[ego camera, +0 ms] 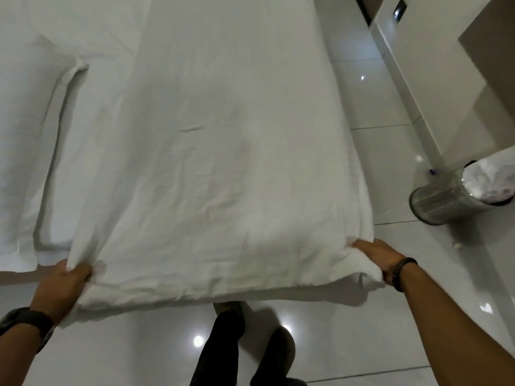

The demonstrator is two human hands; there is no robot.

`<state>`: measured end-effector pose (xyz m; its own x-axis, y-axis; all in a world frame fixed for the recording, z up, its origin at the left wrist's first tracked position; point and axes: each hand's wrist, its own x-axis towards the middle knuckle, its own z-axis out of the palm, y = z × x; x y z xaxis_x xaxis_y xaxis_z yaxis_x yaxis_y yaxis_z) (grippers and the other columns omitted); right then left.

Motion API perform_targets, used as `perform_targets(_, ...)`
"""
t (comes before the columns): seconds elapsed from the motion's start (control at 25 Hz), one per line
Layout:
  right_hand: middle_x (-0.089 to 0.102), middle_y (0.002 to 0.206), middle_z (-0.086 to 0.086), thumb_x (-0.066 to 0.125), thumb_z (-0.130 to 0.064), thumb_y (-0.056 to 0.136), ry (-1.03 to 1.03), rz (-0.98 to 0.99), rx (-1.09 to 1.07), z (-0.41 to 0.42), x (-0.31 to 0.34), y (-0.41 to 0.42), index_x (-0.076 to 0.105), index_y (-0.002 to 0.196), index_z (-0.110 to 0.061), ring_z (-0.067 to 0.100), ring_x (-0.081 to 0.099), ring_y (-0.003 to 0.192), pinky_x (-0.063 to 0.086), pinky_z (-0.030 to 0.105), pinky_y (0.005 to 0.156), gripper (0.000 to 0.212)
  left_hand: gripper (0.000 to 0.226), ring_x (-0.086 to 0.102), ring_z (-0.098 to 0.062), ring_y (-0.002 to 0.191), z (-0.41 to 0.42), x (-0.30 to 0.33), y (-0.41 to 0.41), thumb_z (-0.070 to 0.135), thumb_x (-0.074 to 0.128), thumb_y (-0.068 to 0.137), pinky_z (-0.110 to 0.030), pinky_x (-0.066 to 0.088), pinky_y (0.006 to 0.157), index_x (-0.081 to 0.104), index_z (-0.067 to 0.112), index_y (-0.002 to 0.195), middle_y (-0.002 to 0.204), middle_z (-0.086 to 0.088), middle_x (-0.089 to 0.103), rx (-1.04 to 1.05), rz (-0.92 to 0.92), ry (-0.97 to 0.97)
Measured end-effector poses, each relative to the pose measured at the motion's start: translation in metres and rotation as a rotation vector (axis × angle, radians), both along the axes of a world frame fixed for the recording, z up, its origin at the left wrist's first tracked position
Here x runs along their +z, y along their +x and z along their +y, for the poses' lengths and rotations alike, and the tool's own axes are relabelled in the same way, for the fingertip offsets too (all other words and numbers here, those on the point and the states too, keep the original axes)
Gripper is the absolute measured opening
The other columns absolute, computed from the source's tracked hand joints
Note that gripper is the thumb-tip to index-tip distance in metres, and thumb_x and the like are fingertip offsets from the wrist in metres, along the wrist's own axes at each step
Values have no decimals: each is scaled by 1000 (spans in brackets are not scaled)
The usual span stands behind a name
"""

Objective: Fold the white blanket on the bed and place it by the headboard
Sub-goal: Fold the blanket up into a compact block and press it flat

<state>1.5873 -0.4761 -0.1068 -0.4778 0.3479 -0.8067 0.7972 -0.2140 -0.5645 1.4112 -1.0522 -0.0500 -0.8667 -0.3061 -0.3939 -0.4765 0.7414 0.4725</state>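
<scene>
Glossy white floor tiles (370, 112) ran beside the bed (83, 29), and a perforated metal bin (446, 203) with a white liner stood well beyond our right hand (374, 256). We gripped the white blanket (211, 151) at its near corners, our left hand (62, 285) pinching one and the right clutching the other, while it lay spread away from us over the bed, a pillow (25, 151) beyond our left hand.

Glossy white floor tiles (376, 151) reflect ceiling lights beside a perforated metal wastebasket (446, 200) and pale wall (434, 87).
</scene>
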Motion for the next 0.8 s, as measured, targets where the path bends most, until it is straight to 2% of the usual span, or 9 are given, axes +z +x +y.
perform_targets(0.04,74,90,12,66,-23,87,0,-37,56,-2,1,6,65,109,-8,27,70,78,55,30,56,26,36,48,-29,69,2,2,1,33,54,90,-45,43,72,59,4,111,84,-14,53,4,-26,20)
perform_targets(0.12,69,94,13,62,-15,88,34,-103,71,-10,1,20,63,111,-10,30,65,80,55,33,60,24,51,57,-35,84,8,6,8,54,58,86,-48,47,81,59,11,113,98,-16,62,-25,-115,78)
perform_targets(0.2,67,92,14,61,-15,88,125,-99,-35,-17,0,29,63,110,-10,31,62,78,54,35,64,22,75,59,-37,98,11,15,15,71,66,69,-46,47,87,59,13,115,106,-13,64,-107,-204,46)
perform_targets(0.32,66,96,13,59,-13,88,256,-30,-144,-23,20,38,63,112,-4,30,62,86,51,36,78,26,95,58,-39,105,11,43,25,75,71,55,-46,46,88,57,10,123,118,-18,64,-156,-267,-20)
perform_targets(0.4,65,99,11,59,-14,87,305,-36,-102,-31,25,53,62,113,-6,29,60,89,47,34,81,27,88,59,-39,103,9,57,43,67,75,61,-43,45,85,57,7,122,119,-21,63,-179,-263,-44)
perform_targets(0.48,63,100,12,59,-14,88,327,-50,-81,-38,23,78,61,114,-7,29,58,89,45,34,80,28,73,60,-35,92,6,55,72,55,79,66,-42,47,81,60,3,114,112,-22,66,-147,-222,-34)
perform_targets(0.56,63,100,13,58,-14,88,346,-76,-72,-47,29,103,61,113,-7,29,58,87,44,33,78,26,68,61,-34,87,2,56,102,52,80,66,-44,50,79,63,1,108,103,-20,68,-110,-233,-36)
perform_targets(0.72,63,93,12,58,-13,88,353,-39,-47,-43,84,120,61,109,-4,29,58,82,45,35,78,23,65,62,-33,85,2,93,126,51,80,67,-41,49,74,63,2,105,96,-16,68,-83,-242,-7)
perform_targets(0.8,65,91,11,57,-15,89,326,15,-111,-32,115,113,61,107,-6,30,59,82,48,36,78,21,58,64,-27,81,5,119,118,49,80,67,-36,50,68,63,7,103,89,-9,70,-51,-250,107)
